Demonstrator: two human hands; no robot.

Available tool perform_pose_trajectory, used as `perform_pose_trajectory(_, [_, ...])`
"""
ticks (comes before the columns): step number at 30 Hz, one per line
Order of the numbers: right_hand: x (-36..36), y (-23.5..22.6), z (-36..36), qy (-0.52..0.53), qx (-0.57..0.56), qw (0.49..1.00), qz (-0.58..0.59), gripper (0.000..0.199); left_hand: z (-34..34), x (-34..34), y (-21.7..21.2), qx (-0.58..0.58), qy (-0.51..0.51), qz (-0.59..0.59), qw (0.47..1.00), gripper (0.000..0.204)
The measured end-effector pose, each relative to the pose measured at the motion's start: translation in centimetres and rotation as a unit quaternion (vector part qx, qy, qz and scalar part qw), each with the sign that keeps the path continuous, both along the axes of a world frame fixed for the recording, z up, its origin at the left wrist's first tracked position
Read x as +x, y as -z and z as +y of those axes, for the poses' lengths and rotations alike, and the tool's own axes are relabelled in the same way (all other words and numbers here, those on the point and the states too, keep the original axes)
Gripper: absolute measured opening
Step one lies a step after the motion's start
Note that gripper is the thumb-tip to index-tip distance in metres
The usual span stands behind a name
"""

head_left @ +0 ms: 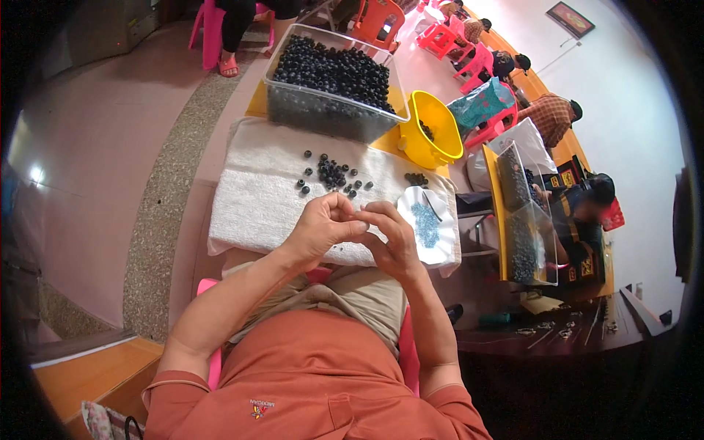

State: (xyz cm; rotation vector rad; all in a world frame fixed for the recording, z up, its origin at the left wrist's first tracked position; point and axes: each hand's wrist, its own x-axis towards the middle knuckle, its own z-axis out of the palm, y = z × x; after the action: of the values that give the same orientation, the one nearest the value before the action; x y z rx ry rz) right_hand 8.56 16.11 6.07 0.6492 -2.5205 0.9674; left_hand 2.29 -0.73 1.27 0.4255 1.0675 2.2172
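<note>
Over the near edge of a white towel (pixel 249 183), my left hand (pixel 320 229) and my right hand (pixel 392 240) meet, fingertips almost touching. Both are closed in a pinch; whatever lies between the fingers is too small or hidden to name. Just beyond them a loose pile of small round black bead-like pieces (pixel 332 174) lies on the towel, a few scattered around it. Beside my right hand sits a white scalloped dish (pixel 441 253) holding tiny clear-blue pieces (pixel 425 224) and a thin dark stick.
A clear plastic bin (pixel 323 110) full of black pieces stands at the towel's far side. Right of it is a yellow tub (pixel 440 143) with some inside. Farther right, other people work along a row of tables with another clear bin (pixel 532 249) and pink chairs (pixel 477 66).
</note>
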Motion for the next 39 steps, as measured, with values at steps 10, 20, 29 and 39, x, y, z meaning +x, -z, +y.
perform_pose_trajectory(10, [0.3, 0.1, -1.5, 0.034, -0.045, 0.998, 0.042, 0.043, 0.1, 0.5, -1.0, 0.057, -0.041, 0.015, 0.997, 0.02])
perform_pose_trajectory(20, [0.7, 1.9, -0.4, 0.049, -0.118, 0.992, -0.003, 0.041, 0.3, 1.0, -1.4, 0.053, -0.038, 0.014, 0.998, 0.018])
perform_pose_trajectory(29, [0.6, 1.4, -0.4, 0.03, -0.172, 0.984, -0.026, 0.036, 0.0, 0.8, -1.6, 0.032, -0.007, 0.041, 0.999, 0.016])
perform_pose_trajectory(39, [0.7, -0.1, -0.9, 0.079, -0.064, 0.992, 0.073, 0.03, -0.2, 0.8, -2.0, 0.024, 0.022, -0.048, 0.998, 0.012])
